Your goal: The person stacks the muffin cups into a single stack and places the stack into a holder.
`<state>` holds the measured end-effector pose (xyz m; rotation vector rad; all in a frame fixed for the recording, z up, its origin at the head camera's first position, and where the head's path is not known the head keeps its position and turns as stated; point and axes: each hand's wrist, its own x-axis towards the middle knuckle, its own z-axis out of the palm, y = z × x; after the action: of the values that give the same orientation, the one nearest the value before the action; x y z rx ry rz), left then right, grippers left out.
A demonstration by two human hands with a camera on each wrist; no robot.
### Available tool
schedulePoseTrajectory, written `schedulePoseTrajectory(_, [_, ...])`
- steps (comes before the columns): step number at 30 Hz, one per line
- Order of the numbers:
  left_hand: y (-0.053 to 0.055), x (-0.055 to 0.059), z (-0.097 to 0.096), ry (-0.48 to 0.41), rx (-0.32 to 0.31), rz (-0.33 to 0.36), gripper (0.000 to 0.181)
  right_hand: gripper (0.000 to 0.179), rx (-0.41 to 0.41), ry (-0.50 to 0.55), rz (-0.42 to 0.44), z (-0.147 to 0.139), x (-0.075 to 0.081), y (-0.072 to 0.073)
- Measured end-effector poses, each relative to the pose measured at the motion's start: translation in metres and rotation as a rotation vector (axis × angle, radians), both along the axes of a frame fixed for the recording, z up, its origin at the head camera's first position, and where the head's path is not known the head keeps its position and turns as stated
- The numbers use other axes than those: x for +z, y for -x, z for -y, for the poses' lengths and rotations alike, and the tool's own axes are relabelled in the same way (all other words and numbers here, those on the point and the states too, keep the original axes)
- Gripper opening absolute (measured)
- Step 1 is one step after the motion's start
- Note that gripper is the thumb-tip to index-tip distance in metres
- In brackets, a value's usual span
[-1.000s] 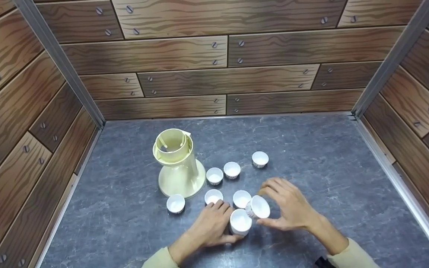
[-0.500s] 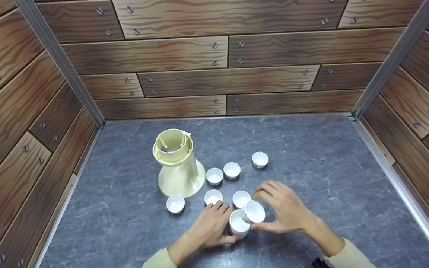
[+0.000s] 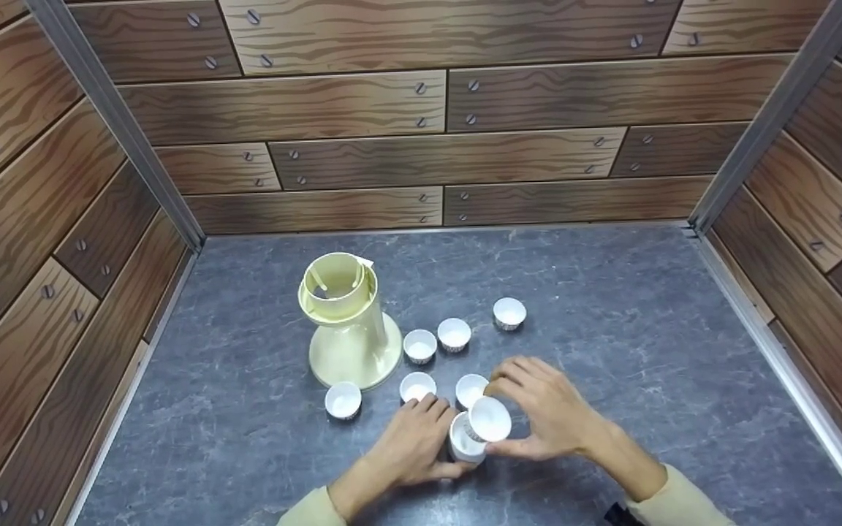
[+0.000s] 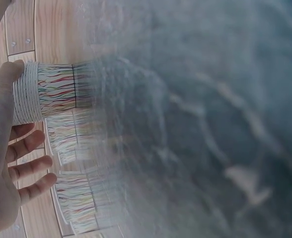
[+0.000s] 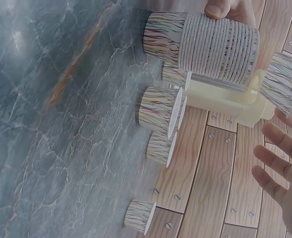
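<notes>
A tall stack of nested paper cups (image 3: pixel 460 444), patterned with coloured wavy lines on the outside, stands upright on the table. My left hand (image 3: pixel 412 443) holds it from the left, with the thumb (image 4: pixel 19 67) against its rolled rims and the other fingers spread. Between thumb and fingers my right hand (image 3: pixel 547 410) grips a single paper cup (image 3: pixel 491 419), tilted just over the stack's mouth. In the right wrist view this paper cup (image 5: pixel 281 83) is apart from the stack's top rim. Behind the stack stands another paper cup (image 3: pixel 471 389), partly covered.
A pale yellow plastic appliance (image 3: pixel 354 351) with a round open top stands left of the cups. Several loose paper cups are spread around, among them a cup (image 3: pixel 343 400) at left and a cup (image 3: pixel 509 313) farthest right. Wood-patterned walls (image 3: pixel 443 161) enclose the grey table (image 3: pixel 626 321).
My right hand has moved left and slightly down with its paper cup, bringing it over the stack. My left hand stays on the stack.
</notes>
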<state>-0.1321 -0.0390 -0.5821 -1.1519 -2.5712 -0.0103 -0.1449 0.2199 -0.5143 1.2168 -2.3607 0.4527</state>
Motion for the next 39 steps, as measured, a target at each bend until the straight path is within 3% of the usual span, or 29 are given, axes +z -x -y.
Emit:
schedulePoseTrajectory(8, [0.001, 0.001, 0.000, 0.007, 0.003, 0.041, 0.069, 0.063, -0.001, -0.026, -0.031, 0.006, -0.004, 0.000])
schedulePoseTrajectory(22, [0.000, -0.003, -0.001, -0.037, -0.004, -0.034, 0.068, 0.062, -0.003, -0.050, -0.048, 0.010, -0.015, 0.001])
schedulePoseTrajectory(39, [-0.001, -0.003, -0.001, -0.033, -0.001, -0.026, 0.067, 0.064, -0.034, -0.079, -0.002, 0.013, -0.024, 0.000])
